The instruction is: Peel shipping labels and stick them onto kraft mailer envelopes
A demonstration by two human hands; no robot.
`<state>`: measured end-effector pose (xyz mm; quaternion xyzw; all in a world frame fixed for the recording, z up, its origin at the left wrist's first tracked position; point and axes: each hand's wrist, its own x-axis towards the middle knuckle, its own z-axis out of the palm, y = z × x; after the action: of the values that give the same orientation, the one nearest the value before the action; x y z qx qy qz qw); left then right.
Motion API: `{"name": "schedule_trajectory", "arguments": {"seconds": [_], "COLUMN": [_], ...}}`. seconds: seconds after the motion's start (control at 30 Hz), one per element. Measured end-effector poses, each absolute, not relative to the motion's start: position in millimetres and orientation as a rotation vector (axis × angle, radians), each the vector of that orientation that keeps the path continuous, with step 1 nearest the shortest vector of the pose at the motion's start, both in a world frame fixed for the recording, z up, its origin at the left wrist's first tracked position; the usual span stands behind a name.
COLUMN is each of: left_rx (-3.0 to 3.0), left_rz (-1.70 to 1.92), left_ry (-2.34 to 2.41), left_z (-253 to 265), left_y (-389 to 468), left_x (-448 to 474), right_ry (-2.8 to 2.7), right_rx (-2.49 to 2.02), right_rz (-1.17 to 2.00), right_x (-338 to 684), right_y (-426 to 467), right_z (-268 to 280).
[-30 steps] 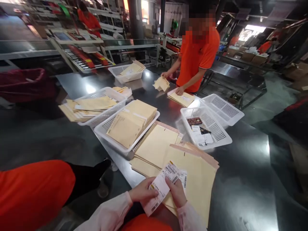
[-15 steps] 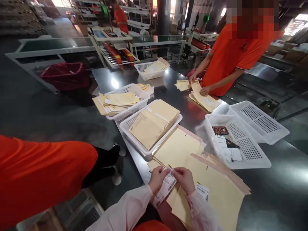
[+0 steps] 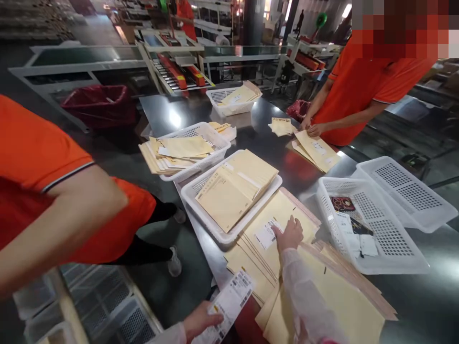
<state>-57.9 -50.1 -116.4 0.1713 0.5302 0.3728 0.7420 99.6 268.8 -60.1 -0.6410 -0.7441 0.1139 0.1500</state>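
My left hand point(image 3: 202, 321) is closed around a strip of white shipping labels point(image 3: 234, 296) at the bottom, in front of the table edge. My right hand point(image 3: 291, 235) lies with fingers apart on the upper stack of yellow padded envelopes point(image 3: 247, 251). Its thumb touches the edge of a printed label point(image 3: 267, 233) that lies on the top envelope. Another stack of yellow envelopes point(image 3: 344, 282) spreads under and beside my right forearm, with pinkish flaps along its far side.
A white basket of envelopes point(image 3: 233, 239) stands just beyond; a second envelope basket point(image 3: 193, 168) is behind it. To the right, a white basket point(image 3: 398, 260) holds small packets. One co-worker point(image 3: 344, 105) handles envelopes across the table; another person's arm point(image 3: 71, 210) reaches in at left.
My hands have separated. The left has drawn the label strip down and left; the right has moved up onto the envelope stack, where a label now lies. The left person's arm has come into view.
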Motion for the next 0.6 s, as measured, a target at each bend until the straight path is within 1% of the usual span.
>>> {"name": "schedule_trajectory", "arguments": {"seconds": [0.07, 0.13, 0.23, 0.33, 0.43, 0.5, 0.6], "left_rx": [0.428, 0.519, 0.767, 1.209, 1.439, 1.487, 1.528], "left_rz": [0.799, 0.820, 0.870, 0.953, 0.922, 0.846, 0.754], "left_ry": [1.149, 1.110, 1.216, 1.536, 1.587, 1.606, 1.641], "left_z": [-105.7, -85.2, -48.9, -23.9, -21.6, -29.9, -43.9], "left_y": [-53.3, -34.8, 24.6, 98.2, 156.9, 176.6, 176.7], "left_x": [-62.7, -66.7, -67.3, -59.2, -44.8, -33.9, -21.8], "right_ry": [-2.455, -2.748, -2.840, -2.726, -2.623, -2.629, -2.600], "right_rx": [-1.680, -1.498, -1.492, -1.623, -1.894, -2.057, -2.276], "right_rz": [0.192, 0.205, 0.247, 0.094, 0.020, 0.052, 0.062], "right_x": [93.9, 91.7, 106.5, 143.1, 184.2, 209.3, 249.4], "right_y": [250.5, 231.1, 203.2, 169.8, 137.3, 125.1, 122.4], "right_z": [-64.3, -68.2, -70.5, -70.2, -70.8, -71.4, -70.2]}}
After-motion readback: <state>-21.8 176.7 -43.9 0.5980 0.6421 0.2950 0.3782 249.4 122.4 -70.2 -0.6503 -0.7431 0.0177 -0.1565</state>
